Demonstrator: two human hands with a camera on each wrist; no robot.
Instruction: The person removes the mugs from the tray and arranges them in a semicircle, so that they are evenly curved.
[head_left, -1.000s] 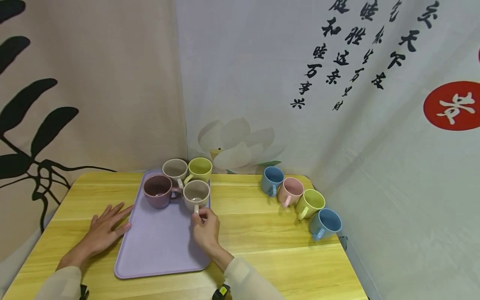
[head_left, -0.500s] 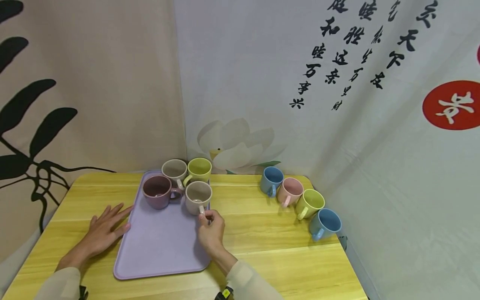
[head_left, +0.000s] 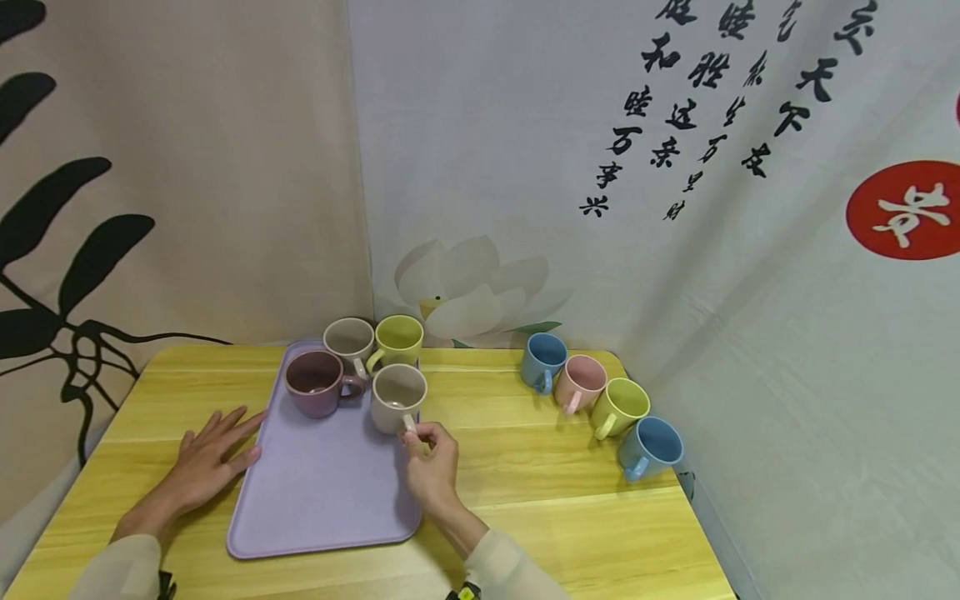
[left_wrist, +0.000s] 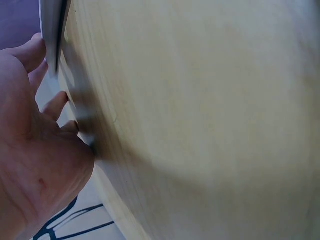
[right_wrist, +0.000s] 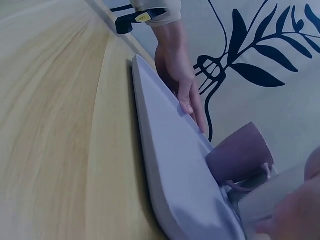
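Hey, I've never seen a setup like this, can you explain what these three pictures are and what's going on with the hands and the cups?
No machine here: a person wears three cameras. The wide picture is from the head, looking down at a wooden table. The other two are from the wrists, very close and tilted.

On the table lies a purple tray bearing four cups. Four more cups stand in a row on the right, off the tray.

The right hand pinches the handle of the beige cup at the tray's right edge. The left hand lies flat on the table, fingers straight, against the tray's left edge. The right wrist view shows that hand across the tray, beside the maroon cup.
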